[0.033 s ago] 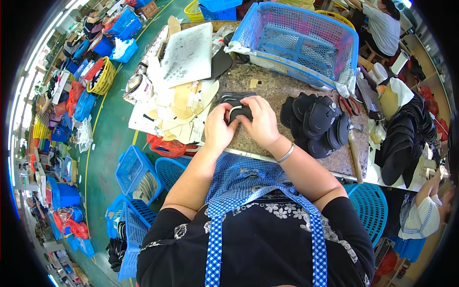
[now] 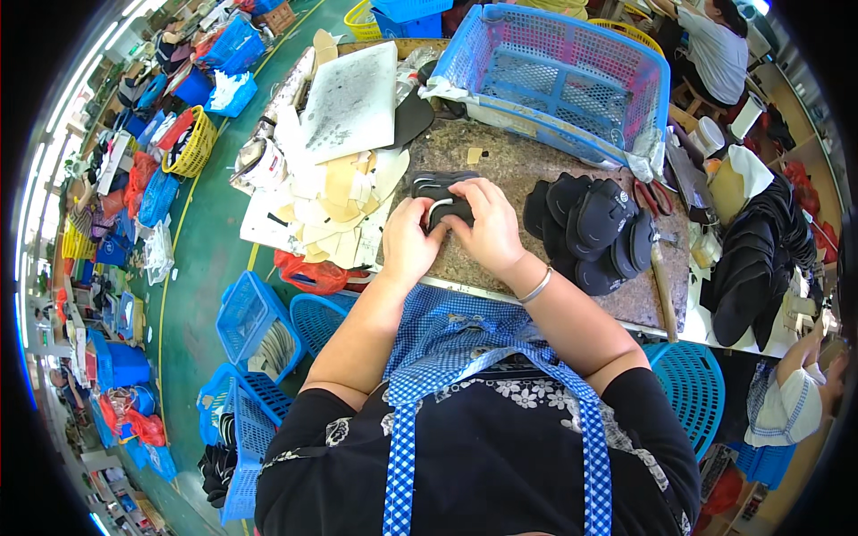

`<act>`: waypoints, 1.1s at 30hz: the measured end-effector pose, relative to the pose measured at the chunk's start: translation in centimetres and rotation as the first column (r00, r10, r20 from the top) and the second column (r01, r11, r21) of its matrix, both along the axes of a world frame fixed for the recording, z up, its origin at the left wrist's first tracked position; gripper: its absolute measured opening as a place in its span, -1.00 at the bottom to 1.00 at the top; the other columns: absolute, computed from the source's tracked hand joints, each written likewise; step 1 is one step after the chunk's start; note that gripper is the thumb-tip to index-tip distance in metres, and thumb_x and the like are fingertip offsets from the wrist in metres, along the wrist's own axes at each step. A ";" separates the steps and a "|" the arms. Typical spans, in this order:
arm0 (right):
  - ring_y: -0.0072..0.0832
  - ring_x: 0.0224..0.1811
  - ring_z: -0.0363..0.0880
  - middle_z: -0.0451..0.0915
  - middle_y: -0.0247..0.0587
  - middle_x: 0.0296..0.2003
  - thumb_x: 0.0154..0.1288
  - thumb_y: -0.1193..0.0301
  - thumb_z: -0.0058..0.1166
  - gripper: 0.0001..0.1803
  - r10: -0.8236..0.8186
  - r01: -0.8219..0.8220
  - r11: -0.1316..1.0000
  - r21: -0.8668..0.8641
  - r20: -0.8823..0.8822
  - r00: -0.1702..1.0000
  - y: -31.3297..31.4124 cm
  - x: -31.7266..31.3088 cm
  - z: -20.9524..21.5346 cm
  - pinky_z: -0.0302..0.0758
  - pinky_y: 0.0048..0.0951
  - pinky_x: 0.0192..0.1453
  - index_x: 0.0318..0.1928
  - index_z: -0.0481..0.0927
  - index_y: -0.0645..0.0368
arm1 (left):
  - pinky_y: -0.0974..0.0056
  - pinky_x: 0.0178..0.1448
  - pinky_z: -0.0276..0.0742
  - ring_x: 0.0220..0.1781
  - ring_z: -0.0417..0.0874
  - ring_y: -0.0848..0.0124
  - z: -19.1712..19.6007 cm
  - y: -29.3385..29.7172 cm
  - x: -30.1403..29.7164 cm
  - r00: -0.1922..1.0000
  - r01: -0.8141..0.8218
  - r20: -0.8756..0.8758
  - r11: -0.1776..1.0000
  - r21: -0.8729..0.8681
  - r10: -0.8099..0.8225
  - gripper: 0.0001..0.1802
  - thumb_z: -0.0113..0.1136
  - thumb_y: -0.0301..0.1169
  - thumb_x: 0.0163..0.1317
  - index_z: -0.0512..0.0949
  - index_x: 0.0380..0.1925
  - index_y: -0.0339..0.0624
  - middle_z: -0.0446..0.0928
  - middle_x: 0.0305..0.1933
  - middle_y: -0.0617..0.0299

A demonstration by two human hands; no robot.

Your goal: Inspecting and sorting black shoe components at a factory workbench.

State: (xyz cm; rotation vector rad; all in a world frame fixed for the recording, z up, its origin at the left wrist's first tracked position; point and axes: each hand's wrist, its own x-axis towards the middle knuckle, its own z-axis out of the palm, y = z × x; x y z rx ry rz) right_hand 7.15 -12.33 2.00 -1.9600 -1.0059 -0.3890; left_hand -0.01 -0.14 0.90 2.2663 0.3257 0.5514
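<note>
Between both hands, over the worktable (image 2: 545,161), is a black curved piece (image 2: 450,213) with a pale edge, apparently a shoe part. My left hand (image 2: 413,241) grips its left side, thumb toward the middle. On the other side my right hand (image 2: 487,228) has its fingers curled over the top and its thumb near the left one. Just beyond the fingers lies a small stack of similar black pieces (image 2: 440,180), partly hidden by the hands. Right of my right hand sits a pile of rounded black pieces (image 2: 601,223), some with small pale marks.
A blue plastic basket (image 2: 554,112) stands at the table's far side. Pale cut scraps (image 2: 344,201) and a white board (image 2: 353,98) cover the left. Red-handled pliers (image 2: 655,198) and a hammer (image 2: 663,290) lie right. Blue baskets (image 2: 255,313) stand at floor level; a co-worker (image 2: 715,54) sits far right.
</note>
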 end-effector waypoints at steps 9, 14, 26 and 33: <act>-0.59 -0.42 0.52 0.55 -0.22 -0.45 0.04 0.49 0.17 -0.82 0.056 0.144 0.931 0.337 -0.520 0.853 -2.9 -0.3 0.5 0.45 -0.58 -0.37 -0.35 0.47 0.27 | 0.32 -0.16 0.41 -0.24 0.50 0.34 0.6 -0.2 -0.5 0.973 0.177 0.184 0.960 -0.216 -0.138 -0.56 0.37 -0.39 -0.20 0.40 -0.29 -0.21 0.44 -0.29 0.16; -0.62 -0.41 0.47 0.50 -0.28 -0.41 0.11 0.42 0.13 -0.74 0.285 0.245 0.875 0.417 -0.854 0.435 -4.7 -1.7 1.8 0.41 -0.62 -0.36 -0.25 0.40 0.28 | 0.20 -0.11 0.40 -0.21 0.46 0.13 4.0 -4.7 -2.4 0.861 0.430 0.238 0.893 0.131 -0.449 -0.47 0.41 -0.37 -0.28 0.36 -0.26 -0.19 0.39 -0.25 0.06; -0.53 0.02 0.36 0.38 -0.18 -0.01 0.16 0.60 -0.05 -0.59 0.490 0.051 0.854 0.519 -0.832 0.261 -8.1 -5.0 0.3 0.32 -0.54 0.08 0.05 0.33 0.36 | 0.46 -0.36 0.35 -0.47 0.40 0.58 0.0 -6.0 -2.7 0.960 0.258 0.123 0.628 -0.734 -0.251 -0.84 0.01 -0.47 0.20 0.34 -0.24 -0.27 0.41 -0.48 0.29; -0.50 -0.15 0.51 0.53 -0.18 -0.18 0.20 0.63 -0.18 -0.69 0.651 0.249 0.736 0.630 -0.759 -0.006 -9.5 -6.1 -0.7 0.42 -0.52 0.01 -0.02 0.42 0.34 | 0.32 -0.41 0.42 -0.48 0.58 0.33 2.2 -6.0 -2.9 0.970 0.232 0.119 0.949 -0.214 -0.211 -0.92 0.03 -0.46 0.19 0.42 -0.36 -0.24 0.48 -0.55 0.07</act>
